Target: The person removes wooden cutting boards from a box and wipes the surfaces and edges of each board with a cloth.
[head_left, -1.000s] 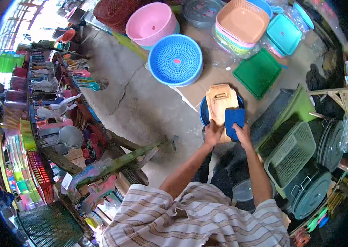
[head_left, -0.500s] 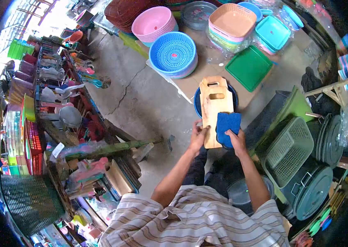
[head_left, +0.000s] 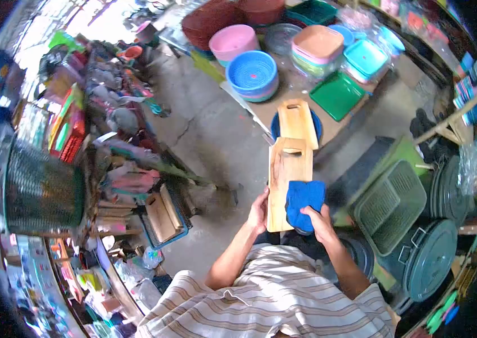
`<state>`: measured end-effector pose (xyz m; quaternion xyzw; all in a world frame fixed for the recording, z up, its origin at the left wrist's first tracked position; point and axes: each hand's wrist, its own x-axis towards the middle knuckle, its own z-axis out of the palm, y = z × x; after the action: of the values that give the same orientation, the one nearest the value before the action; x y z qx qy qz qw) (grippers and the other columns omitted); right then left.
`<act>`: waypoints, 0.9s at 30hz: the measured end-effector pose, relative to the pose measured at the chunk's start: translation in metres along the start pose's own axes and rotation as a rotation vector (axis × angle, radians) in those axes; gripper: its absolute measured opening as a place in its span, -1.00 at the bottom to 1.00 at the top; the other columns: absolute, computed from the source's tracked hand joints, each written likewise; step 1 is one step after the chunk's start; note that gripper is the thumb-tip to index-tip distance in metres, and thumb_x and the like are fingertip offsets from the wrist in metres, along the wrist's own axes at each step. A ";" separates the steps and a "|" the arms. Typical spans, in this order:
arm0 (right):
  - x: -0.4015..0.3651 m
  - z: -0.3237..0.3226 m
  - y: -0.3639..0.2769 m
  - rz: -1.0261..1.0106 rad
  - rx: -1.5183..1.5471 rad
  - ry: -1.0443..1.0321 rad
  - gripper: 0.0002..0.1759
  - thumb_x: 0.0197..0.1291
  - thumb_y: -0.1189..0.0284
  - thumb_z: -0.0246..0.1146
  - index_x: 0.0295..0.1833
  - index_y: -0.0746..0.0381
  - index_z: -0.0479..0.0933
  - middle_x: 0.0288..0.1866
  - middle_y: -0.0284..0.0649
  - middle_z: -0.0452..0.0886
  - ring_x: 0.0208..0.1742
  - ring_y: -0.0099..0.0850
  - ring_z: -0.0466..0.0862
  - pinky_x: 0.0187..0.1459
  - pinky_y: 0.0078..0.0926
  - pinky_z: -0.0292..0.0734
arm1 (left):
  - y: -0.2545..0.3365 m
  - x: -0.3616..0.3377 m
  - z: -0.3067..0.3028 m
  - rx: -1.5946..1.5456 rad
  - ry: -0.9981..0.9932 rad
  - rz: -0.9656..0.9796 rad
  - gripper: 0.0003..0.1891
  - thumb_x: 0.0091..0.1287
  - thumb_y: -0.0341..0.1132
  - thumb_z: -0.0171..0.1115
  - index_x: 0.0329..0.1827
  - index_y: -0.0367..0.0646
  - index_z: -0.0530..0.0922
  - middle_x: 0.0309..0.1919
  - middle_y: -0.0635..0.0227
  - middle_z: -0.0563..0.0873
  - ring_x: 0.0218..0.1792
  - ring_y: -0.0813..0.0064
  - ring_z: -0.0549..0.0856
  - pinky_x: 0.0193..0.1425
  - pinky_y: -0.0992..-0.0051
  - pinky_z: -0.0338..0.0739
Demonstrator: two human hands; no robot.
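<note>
My left hand [head_left: 259, 212] grips the left edge of a pale wooden cutting board [head_left: 282, 176] with a handle slot near its far end. A blue cloth [head_left: 305, 198] lies over the board's lower right part. My right hand [head_left: 319, 223] is closed on this cloth, with the thumb on top and the other fingers mostly hidden. Just beyond the held board, a second wooden cutting board [head_left: 297, 121] rests on a dark blue round basin [head_left: 318, 125] at the table's near edge. The held board's far end overlaps the second board in view.
On the table stand blue colander baskets [head_left: 251, 73], pink basins [head_left: 233, 43], a green tray [head_left: 337, 96] and stacked peach baskets [head_left: 317, 42]. At right are a grey-green basket [head_left: 392, 205] and lidded pots [head_left: 431, 260]. Crowded shelves and a dark mesh basket [head_left: 44, 186] line the left.
The held board and the cloth have come nearer my body, uncovering more of the second board on the basin. The cloth stays on the held board. My view has shifted.
</note>
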<state>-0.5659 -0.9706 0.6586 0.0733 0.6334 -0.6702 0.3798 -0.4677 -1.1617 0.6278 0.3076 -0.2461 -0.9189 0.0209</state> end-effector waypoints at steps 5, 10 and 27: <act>-0.039 0.024 -0.009 -0.052 0.001 -0.281 -0.57 0.19 0.44 0.48 0.16 0.34 0.66 0.01 -0.24 0.78 -0.02 -0.40 0.75 0.12 -0.31 0.67 | 0.002 -0.060 -0.026 -0.141 -0.103 -0.006 -0.14 0.43 0.35 0.23 0.60 -0.11 0.46 0.42 0.10 0.67 0.36 0.05 0.69 0.50 -0.03 0.56; -0.080 0.059 -0.022 -0.165 -0.140 -0.390 -0.50 0.22 0.50 0.49 0.28 0.35 0.63 0.09 -0.24 0.79 0.09 -0.43 0.75 0.20 -0.33 0.66 | 0.009 -0.097 -0.043 -0.229 -0.140 0.141 -0.05 0.33 0.42 0.29 0.61 -0.09 0.46 0.44 0.08 0.66 0.37 0.00 0.68 0.52 -0.09 0.53; -0.107 0.211 -0.049 -0.859 -0.615 -0.315 -0.36 0.41 0.36 0.40 0.52 0.37 0.46 0.46 0.24 0.57 0.42 0.13 0.65 0.43 -0.11 0.53 | 0.067 -0.196 -0.082 -0.266 -0.198 0.249 0.11 0.31 0.62 0.14 0.73 -0.01 0.25 0.50 0.08 0.56 0.40 -0.14 0.62 0.46 -0.49 0.42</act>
<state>-0.4398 -1.1211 0.7994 -0.4072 0.7084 -0.5520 0.1663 -0.2696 -1.2194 0.7109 0.1773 -0.1598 -0.9594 0.1506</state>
